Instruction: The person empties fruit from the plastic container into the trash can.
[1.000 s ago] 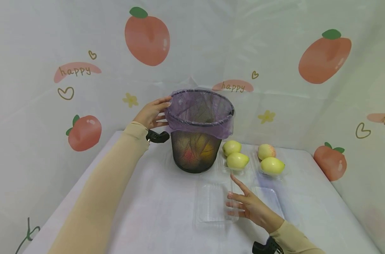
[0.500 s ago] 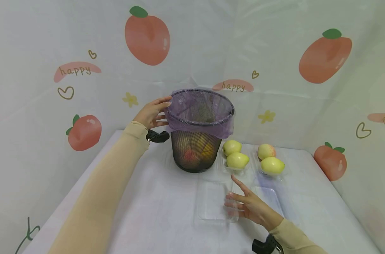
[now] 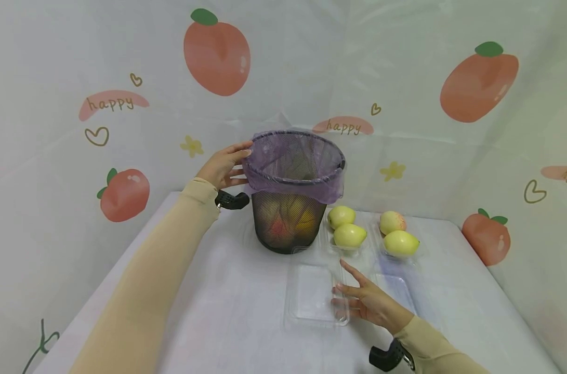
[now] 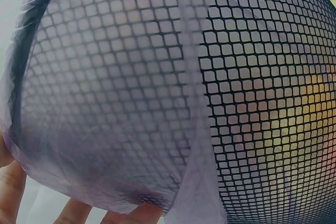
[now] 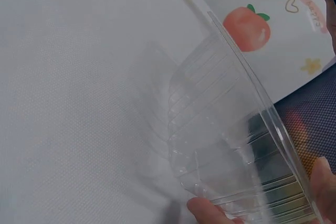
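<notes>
My left hand [image 3: 221,166] touches the left side of a black mesh bin [image 3: 290,221] near its rim, with fingers extended against the purple bag [image 3: 294,179] lining it. Blurred red and yellow fruit [image 3: 279,227] shows through the mesh. In the left wrist view, fingertips [image 4: 73,211] rest at the bag's folded edge. My right hand [image 3: 374,301] holds a clear plastic box [image 3: 313,296] by its right side, in front of the bin. The right wrist view shows the box [image 5: 220,124] tilted, with the thumb [image 5: 323,182] at its rim and a fingertip at its underside.
Right of the bin, two yellow-green fruits [image 3: 350,236] sit in a clear box. Farther right, another clear box holds a yellow-green fruit [image 3: 401,243] and a blushed one [image 3: 393,223]; its lid [image 3: 397,288] lies toward me. A printed cloth [image 3: 283,62] hangs behind.
The clear plastic box shifts and tips slightly in my right hand. My left hand and the bin stay in place.
</notes>
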The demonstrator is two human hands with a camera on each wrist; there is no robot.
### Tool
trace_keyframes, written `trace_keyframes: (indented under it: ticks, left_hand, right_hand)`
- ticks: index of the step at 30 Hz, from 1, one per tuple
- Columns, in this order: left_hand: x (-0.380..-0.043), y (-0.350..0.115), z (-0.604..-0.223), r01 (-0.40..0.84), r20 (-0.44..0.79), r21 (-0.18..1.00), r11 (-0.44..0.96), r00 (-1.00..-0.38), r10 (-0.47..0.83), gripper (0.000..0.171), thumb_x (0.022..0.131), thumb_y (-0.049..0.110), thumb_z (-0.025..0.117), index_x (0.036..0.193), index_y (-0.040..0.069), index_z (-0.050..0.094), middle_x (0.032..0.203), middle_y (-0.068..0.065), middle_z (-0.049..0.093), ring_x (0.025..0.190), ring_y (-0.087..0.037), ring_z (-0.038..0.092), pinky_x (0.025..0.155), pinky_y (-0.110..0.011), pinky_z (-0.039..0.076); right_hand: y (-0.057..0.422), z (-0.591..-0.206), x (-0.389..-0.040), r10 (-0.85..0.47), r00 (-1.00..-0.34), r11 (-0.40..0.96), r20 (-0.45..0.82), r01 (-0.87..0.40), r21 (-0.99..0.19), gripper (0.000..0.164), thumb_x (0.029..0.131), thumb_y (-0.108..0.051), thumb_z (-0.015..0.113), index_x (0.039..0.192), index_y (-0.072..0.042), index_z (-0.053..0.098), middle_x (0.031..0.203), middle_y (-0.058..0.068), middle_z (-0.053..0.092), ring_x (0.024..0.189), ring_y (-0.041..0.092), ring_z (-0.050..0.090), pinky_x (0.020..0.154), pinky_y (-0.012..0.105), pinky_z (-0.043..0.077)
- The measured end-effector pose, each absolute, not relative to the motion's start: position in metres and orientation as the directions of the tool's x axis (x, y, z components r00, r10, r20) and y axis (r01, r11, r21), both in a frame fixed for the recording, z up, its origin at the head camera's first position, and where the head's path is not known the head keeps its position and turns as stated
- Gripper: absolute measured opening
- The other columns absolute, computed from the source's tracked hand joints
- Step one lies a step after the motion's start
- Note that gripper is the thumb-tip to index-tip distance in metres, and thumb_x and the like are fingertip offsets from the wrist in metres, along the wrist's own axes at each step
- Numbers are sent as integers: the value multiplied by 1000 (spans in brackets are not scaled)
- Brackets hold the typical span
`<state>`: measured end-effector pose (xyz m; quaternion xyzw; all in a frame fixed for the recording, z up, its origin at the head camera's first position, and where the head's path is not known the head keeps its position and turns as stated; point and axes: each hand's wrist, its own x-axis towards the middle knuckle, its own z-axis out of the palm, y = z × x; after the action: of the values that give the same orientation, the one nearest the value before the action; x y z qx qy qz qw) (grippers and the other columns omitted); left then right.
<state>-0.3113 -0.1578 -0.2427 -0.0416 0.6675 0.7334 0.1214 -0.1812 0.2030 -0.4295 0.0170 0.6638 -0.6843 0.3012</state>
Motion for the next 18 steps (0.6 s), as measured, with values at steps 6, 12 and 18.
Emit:
trace_keyframes:
  ticks: [6, 12, 18]
  left_hand:
    - [-314, -158, -244, -237, -225, 968, -88, -966, 124, 48, 102, 23, 51, 148, 29, 40, 156, -5, 28, 141, -34, 34, 110, -48, 39]
    - [-314, -158, -244, -234, -223, 969, -85, -967, 125, 48, 102, 22, 51, 148, 30, 41, 157, -1, 28, 142, -34, 33, 111, -48, 37]
    - [-308, -157, -242, -234, -224, 969, -78, -967, 123, 47, 102, 23, 52, 147, 30, 43, 156, 0, 29, 141, -33, 34, 111, -47, 38]
  right_hand:
    - [201, -430, -183, -365, -823, 95, -435, 432, -897, 81, 98, -16, 58, 157, -23, 3, 144, 36, 30, 113, 31, 60, 87, 44, 56]
    - [198, -432, -184, -337, -829, 109, -447, 437, -893, 82, 96, -14, 61, 157, -20, 6, 142, 33, 31, 118, 36, 58, 87, 44, 56]
    - [198, -434, -183, -330, -827, 106, -456, 448, -888, 83, 96, -13, 62, 157, -20, 7, 141, 35, 30, 113, 31, 59, 86, 45, 56]
